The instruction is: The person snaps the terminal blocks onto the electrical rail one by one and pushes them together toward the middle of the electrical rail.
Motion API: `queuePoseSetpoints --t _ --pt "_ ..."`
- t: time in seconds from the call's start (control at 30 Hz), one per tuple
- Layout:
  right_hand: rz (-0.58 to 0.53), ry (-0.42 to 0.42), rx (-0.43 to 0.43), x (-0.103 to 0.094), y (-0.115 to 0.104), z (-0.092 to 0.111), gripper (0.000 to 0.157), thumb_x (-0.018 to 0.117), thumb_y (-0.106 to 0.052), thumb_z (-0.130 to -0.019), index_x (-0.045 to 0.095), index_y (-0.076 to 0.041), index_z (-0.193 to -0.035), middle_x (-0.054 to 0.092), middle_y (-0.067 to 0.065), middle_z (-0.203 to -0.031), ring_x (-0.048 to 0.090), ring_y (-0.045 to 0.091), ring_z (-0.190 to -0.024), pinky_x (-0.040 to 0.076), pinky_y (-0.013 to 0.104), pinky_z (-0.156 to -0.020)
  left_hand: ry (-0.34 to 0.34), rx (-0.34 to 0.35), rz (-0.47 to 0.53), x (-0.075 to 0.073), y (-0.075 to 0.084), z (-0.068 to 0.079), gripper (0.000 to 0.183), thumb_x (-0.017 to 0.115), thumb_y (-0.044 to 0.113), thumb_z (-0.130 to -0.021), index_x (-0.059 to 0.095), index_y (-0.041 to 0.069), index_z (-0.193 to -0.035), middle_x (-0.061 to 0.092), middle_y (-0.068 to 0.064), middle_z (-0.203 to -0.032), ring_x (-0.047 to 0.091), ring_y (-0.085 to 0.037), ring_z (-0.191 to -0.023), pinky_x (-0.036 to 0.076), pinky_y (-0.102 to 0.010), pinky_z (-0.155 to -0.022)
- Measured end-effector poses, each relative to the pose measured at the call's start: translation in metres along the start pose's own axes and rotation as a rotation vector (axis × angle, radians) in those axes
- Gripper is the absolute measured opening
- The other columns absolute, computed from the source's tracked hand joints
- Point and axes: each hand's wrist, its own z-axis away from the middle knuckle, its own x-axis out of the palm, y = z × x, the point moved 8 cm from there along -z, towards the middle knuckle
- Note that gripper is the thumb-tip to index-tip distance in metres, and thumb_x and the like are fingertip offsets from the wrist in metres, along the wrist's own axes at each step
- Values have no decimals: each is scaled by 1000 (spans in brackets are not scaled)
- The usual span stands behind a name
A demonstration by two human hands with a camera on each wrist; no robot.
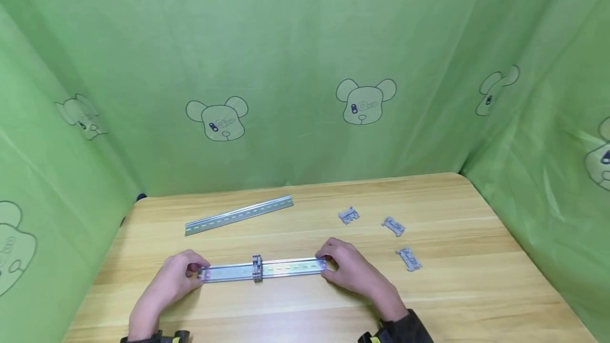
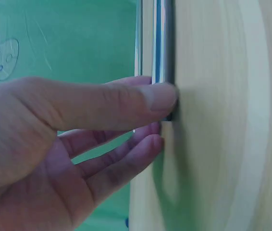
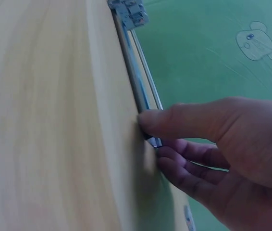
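Observation:
A slotted metal DIN rail [image 1: 295, 267] lies left to right across the near part of the table. My left hand [image 1: 172, 278] pinches its left end between thumb and fingers. At the opposite end, my right hand [image 1: 351, 270] has the rail between thumb and fingertips. Grey terminal blocks [image 1: 257, 268] sit crosswise on the rail, slightly left of its middle. The right wrist view shows these blocks [image 3: 130, 12] standing up from the rail, beyond the right thumb. In the left wrist view the thumb lies over the near edge of the rail [image 2: 161, 43].
A second DIN rail [image 1: 238, 215] lies at a slant farther back on the wooden table [image 1: 457, 300]. Three loose grey terminal blocks rest on the right: one [image 1: 349, 215] at the back, another [image 1: 394, 226] beside it, a third [image 1: 409, 259] nearer. Green curtains [image 1: 295, 57] surround the table.

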Motion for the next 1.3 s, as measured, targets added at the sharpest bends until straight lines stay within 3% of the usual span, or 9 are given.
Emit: queuePoseSetpoints --t 0.13,0.33,0.53,0.77,0.93,1.1,1.3 --pt "15 32 6 5 -1 -11 32 76 -10 -80 71 -3 -111 65 4 -103 59 15 -89 58 32 -78 74 8 11 -7 -5 -3 31 79 -11 -67 75 2 -95 68 -10 -94 64 -21 -80 61 -37 -72" --pt "38 42 -9 9 -6 -29 32 75 -10 -82 70 -2 -112 64 6 -106 60 16 -92 58 32 -81 124 -45 -19 -14 -20 -4 34 78 -11 -68 74 0 -101 67 -14 -100 66 -25 -84 61 -41 -75" --pt "54 28 -15 8 -10 -39 33 75 -10 -82 70 0 -113 64 8 -108 59 17 -91 58 30 -80 175 37 -53 -20 -21 -5 36 80 -11 -66 75 0 -100 68 -15 -101 65 -30 -87 58 -50 -79" --pt "51 -25 -18 -5 -12 -53 41 74 -15 -84 64 -1 -122 64 12 -116 62 23 -101 57 35 -89 157 43 -28 -33 -29 -11 35 77 -8 -72 73 -1 -105 67 -19 -108 64 -34 -91 56 -54 -82" --pt "54 -61 -18 -3 -9 -88 47 70 -9 -86 58 0 -130 58 15 -128 57 28 -114 50 39 -100 157 71 -82 -46 -30 -34 37 75 1 -79 67 -7 -113 63 -29 -112 61 -43 -96 51 -62 -85" --pt "134 -110 -35 15 -11 -124 53 69 -6 -85 55 -2 -136 51 16 -137 49 28 -123 45 41 -106 98 96 -103 -38 -34 -55 49 78 5 -78 61 -12 -121 56 -36 -120 53 -51 -109 43 -67 -94" --pt "240 -117 -62 25 -8 -148 55 68 -1 -82 55 -3 -135 51 16 -139 47 30 -127 41 41 -109 80 132 -120 -26 -28 -59 45 80 2 -73 66 -10 -114 59 -31 -114 56 -47 -103 46 -65 -92"
